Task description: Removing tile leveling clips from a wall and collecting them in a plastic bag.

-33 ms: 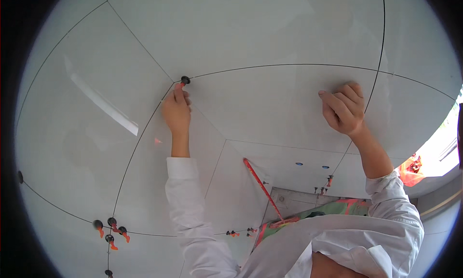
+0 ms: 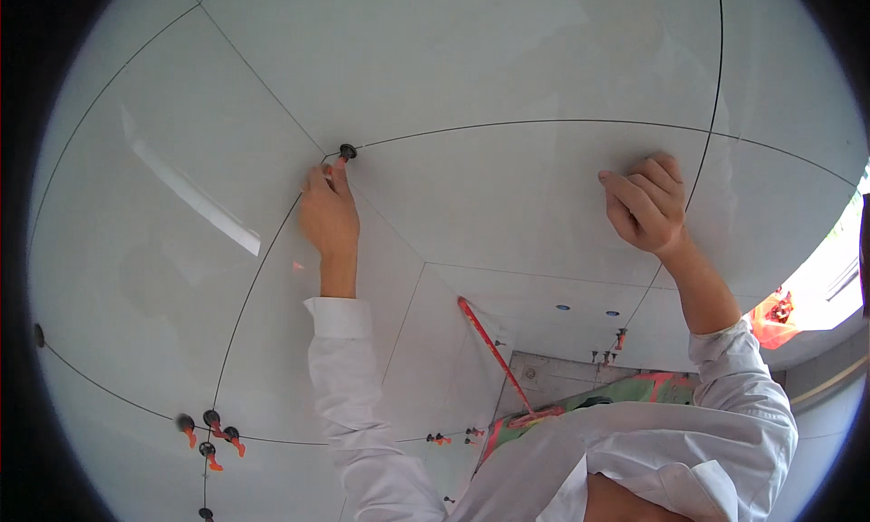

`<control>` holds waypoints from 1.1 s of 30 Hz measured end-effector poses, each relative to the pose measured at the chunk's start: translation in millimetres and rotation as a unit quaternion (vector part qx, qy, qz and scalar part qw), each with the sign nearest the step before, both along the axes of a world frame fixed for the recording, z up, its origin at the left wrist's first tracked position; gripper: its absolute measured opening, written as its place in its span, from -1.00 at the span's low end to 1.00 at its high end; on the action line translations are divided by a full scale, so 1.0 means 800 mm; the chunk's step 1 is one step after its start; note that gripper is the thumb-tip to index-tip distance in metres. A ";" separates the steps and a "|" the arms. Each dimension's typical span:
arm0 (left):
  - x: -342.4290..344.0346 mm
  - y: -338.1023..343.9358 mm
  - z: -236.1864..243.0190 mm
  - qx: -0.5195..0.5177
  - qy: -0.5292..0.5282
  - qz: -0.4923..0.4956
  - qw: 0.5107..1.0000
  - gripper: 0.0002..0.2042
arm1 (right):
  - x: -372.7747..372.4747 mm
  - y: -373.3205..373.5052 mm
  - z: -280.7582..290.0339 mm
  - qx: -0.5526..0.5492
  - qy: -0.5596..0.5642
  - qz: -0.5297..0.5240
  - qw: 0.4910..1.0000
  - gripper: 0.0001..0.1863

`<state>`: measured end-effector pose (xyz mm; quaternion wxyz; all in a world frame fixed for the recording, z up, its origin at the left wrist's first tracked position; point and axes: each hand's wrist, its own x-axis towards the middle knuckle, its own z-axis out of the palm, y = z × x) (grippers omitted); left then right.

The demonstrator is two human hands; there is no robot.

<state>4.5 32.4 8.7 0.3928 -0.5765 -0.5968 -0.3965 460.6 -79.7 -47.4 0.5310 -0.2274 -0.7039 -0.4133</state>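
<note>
Glossy white wall tiles (image 2: 507, 60) filling nearly the whole frame, large and square, split by thin dark grout lines that curve with the lens.

Left hand (image 2: 328, 212) raised in the centre-left of the frame, fingers pinched closed around a small levelling clip with a dark round cap and an orange-red stem (image 2: 345, 152), seated where four tile corners meet, just above the fingertips. Long white sleeve (image 2: 349, 404) running down from the wrist to the lower edge.

Right hand (image 2: 645, 203) in the centre-right, curled into a loose fist, knuckles resting against the tile face close to a vertical grout line; holding anything or not, cannot tell. Forearm bare, white cuff pushed up near the lower right.

Cluster of four more dark-capped clips with orange stems (image 2: 210, 431) in the lower left, grouped at another tile junction. Further small clips (image 2: 439, 439) along the seam at lower centre, and a few more (image 2: 618, 341) right of centre.

Long red straight-edged tool (image 2: 494, 354) leaning diagonally below the middle of the frame, foot resting near a green and pink patterned cloth (image 2: 634, 391). Grey unfinished floor patch (image 2: 553, 377) just above that cloth. Bright orange bag-like object (image 2: 775, 318) at the right edge, beside a strip of daylight.
</note>
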 end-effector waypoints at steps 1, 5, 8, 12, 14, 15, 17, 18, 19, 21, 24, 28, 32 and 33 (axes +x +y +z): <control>0.001 -0.005 0.002 -0.003 0.001 -0.003 1.000 -0.57 | 0.002 0.002 0.002 0.000 -0.005 0.002 1.000 -0.64; -0.017 -0.014 0.022 0.004 0.212 -0.016 0.977 -0.63 | 0.005 -0.007 -0.001 -0.007 -0.011 -0.006 1.000 -0.62; -0.028 -0.006 0.029 -0.014 0.246 0.002 0.969 -0.63 | 0.002 -0.003 0.003 0.001 -0.009 -0.001 1.000 -0.61; -0.044 0.014 0.019 -0.181 -0.182 -0.197 0.946 -0.60 | -0.004 -0.003 0.002 0.008 -0.007 0.016 1.000 -0.61; -0.036 0.011 0.011 -0.157 -0.147 -0.183 0.959 -0.61 | -0.004 -0.005 0.001 0.004 0.002 0.010 1.000 -0.61; -0.034 0.008 0.006 -0.130 -0.110 -0.166 0.971 -0.62 | -0.004 -0.006 -0.002 0.002 0.001 0.009 1.000 -0.61; -0.017 0.001 0.006 -0.066 -0.037 -0.133 0.988 -0.64 | 0.001 0.000 -0.002 0.000 -0.002 0.012 1.000 -0.60; -0.009 -0.002 0.006 -0.033 -0.001 -0.116 0.993 -0.65 | 0.003 0.001 -0.002 0.001 -0.004 0.011 1.000 -0.60; -0.005 -0.006 0.006 -0.002 0.037 -0.097 0.995 -0.65 | 0.003 -0.002 -0.004 -0.001 -0.005 0.017 1.000 -0.60; 0.001 -0.012 0.008 0.061 0.114 -0.059 0.990 -0.65 | 0.004 -0.002 -0.003 -0.003 -0.005 0.021 1.000 -0.60; -0.026 -0.015 0.012 0.036 0.202 -0.017 0.979 -0.70 | 0.001 -0.001 -0.001 -0.005 -0.011 0.008 1.000 -0.61; -0.029 -0.016 0.029 -0.022 0.260 -0.004 0.965 -0.73 | 0.005 -0.001 -0.005 -0.006 -0.012 0.017 1.000 -0.63; -0.032 -0.003 0.029 -0.035 0.235 -0.047 0.970 -0.68 | 0.001 0.002 -0.005 0.002 -0.012 0.020 1.000 -0.64; -0.031 0.001 0.026 -0.027 0.197 -0.066 0.978 -0.67 | -0.001 0.002 -0.005 0.001 -0.013 0.022 1.000 -0.64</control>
